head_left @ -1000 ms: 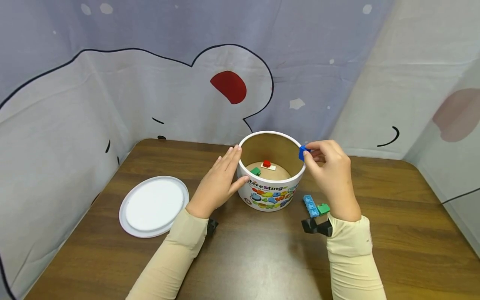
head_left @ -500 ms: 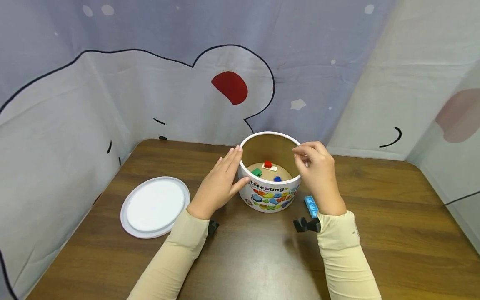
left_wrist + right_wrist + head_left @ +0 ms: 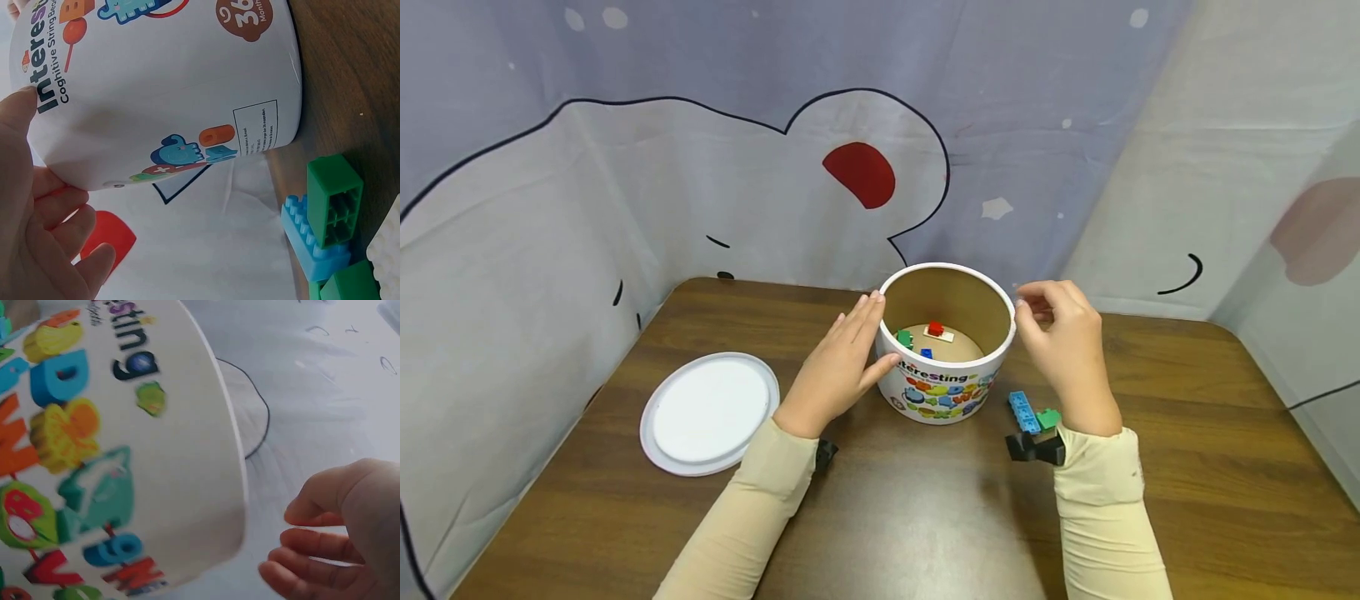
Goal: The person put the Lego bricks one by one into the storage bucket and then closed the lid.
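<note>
A white round bucket (image 3: 943, 398) with colourful print stands upright, its top uncovered. My left hand (image 3: 837, 367) rests against its left side, fingers extended and thumb near the front; the left wrist view shows thumb and fingertips at the wall. Just outside the right rim, my right hand (image 3: 1063, 350) hovers with loosely bent fingers and nothing between them. In the right wrist view, the right fingers (image 3: 319, 565) are apart from the bucket. Inside lie a blue brick (image 3: 927, 353), a green brick (image 3: 905, 339) and a red brick (image 3: 936, 329) on a white piece (image 3: 947, 337).
A white lid (image 3: 711, 412) lies left on the wooden table (image 3: 910, 517). Right of the bucket are a light-blue brick (image 3: 1024, 412) and a green brick (image 3: 1048, 418). The left wrist view shows more bricks, including an upright-looking green one (image 3: 334, 200). A printed curtain (image 3: 737, 183) hangs behind.
My right hand has let go of the blue brick into the bucket, moved over the rim and drawn back right. The blue brick shifted left inside. My left hand stayed put.
</note>
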`<state>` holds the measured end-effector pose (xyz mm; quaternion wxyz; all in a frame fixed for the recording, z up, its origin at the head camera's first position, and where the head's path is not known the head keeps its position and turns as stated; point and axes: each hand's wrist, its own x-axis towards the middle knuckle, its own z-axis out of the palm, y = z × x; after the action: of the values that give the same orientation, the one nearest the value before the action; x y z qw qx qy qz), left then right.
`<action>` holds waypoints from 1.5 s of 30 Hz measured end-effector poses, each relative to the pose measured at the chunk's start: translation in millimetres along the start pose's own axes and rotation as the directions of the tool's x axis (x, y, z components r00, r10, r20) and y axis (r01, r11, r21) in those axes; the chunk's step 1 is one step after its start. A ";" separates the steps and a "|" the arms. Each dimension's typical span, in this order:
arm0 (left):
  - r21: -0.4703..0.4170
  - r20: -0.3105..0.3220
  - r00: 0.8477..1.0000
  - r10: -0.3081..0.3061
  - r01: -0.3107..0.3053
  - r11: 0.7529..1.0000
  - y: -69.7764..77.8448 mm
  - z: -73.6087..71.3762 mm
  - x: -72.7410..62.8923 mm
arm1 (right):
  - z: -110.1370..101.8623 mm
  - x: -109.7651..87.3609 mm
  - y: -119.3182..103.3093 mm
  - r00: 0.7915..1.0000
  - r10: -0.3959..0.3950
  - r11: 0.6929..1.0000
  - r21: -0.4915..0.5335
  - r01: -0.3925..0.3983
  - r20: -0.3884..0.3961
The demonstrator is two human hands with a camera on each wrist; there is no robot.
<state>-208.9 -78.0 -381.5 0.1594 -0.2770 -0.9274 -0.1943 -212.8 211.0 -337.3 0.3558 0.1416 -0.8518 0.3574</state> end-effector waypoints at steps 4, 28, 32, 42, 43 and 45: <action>-0.001 -0.001 1.000 -0.002 0.002 1.000 -0.9 0.2 0.0 | -10.0 1.7 6.2 0.989 0.122 0.992 -0.045 -0.119 0.077; -0.002 0.004 1.000 -0.002 0.002 1.000 -1.2 0.5 1.4 | 0.2 -14.2 50.9 0.479 0.479 0.860 -0.285 -0.422 0.736; -0.003 0.012 1.000 -0.006 0.006 1.000 -1.0 0.6 1.5 | 4.4 -16.7 52.3 0.454 0.494 0.856 -0.322 -0.405 0.742; -0.003 0.010 1.000 -0.004 0.004 1.000 -1.3 1.0 0.5 | 9.7 -20.3 52.0 0.420 0.506 0.853 -0.364 -0.373 0.753; -0.003 0.010 1.000 -0.004 0.004 1.000 -1.4 1.0 0.5 | 10.2 -20.4 51.9 0.419 0.509 0.851 -0.365 -0.378 0.752; -0.004 0.013 1.000 -0.007 0.007 1.000 -1.1 0.6 0.4 | 10.7 -20.2 52.1 0.419 0.509 0.850 -0.365 -0.379 0.752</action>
<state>-209.9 -78.3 -382.2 0.1520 -0.2753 -0.9291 -0.1947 -229.8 239.9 -383.3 -0.1863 0.0366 -0.9444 0.2683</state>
